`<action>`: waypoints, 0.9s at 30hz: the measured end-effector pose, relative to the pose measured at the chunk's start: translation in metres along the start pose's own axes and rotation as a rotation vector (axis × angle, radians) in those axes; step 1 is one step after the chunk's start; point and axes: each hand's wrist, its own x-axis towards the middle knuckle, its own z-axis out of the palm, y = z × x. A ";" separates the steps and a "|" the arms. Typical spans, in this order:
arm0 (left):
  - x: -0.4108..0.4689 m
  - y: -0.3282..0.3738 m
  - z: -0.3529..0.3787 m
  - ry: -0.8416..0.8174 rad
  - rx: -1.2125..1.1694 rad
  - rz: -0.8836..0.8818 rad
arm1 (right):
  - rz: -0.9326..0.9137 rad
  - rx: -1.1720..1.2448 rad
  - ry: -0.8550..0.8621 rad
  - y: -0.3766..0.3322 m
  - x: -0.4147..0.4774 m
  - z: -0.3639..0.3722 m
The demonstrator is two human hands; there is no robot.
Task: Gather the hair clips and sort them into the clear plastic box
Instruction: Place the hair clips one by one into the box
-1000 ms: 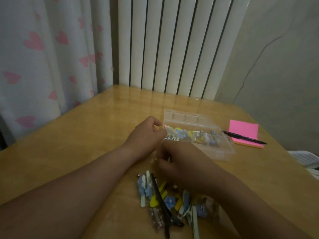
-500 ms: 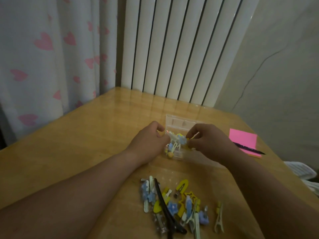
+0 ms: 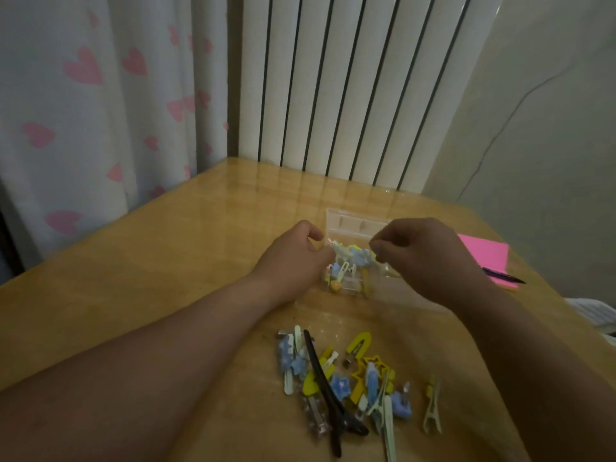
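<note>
The clear plastic box lies open on the wooden table, with several blue, yellow and white hair clips inside. My left hand grips the box's left edge. Over the right half of the box hovers my right hand, its fingers curled and fingertips close together; no clip shows between them. Nearer to me lies a loose pile of hair clips, crossed by a long black clip. One pale green clip lies apart on the pile's right.
A pink sticky-note pad with a dark pen on it lies right of the box. A white radiator and a heart-print curtain stand behind the table. Something white sits past the right table edge.
My right hand lifted from the pile to the box with a pale clip pinched in it; that clip no longer shows in its fingers. My left hand stayed on the box.
</note>
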 end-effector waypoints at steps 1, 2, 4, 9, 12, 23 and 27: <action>0.000 0.000 0.000 -0.001 -0.003 -0.001 | -0.050 0.022 -0.042 -0.004 -0.004 -0.005; 0.000 0.000 0.000 -0.001 -0.004 -0.002 | -0.098 0.041 -0.111 -0.008 -0.010 -0.010; 0.000 0.000 0.000 0.003 0.002 -0.003 | -0.158 0.056 -0.305 -0.013 -0.021 -0.016; 0.003 -0.003 0.001 0.008 0.025 0.000 | -0.214 -0.191 -0.785 -0.013 -0.034 -0.014; 0.004 -0.003 0.001 0.010 0.033 0.003 | -0.244 -0.179 -0.789 -0.013 -0.034 -0.010; 0.003 -0.006 0.001 0.012 0.016 0.013 | -0.102 0.105 -0.274 -0.001 -0.020 -0.018; 0.003 -0.006 0.002 0.011 0.018 0.011 | 0.117 0.184 0.022 0.023 -0.009 -0.010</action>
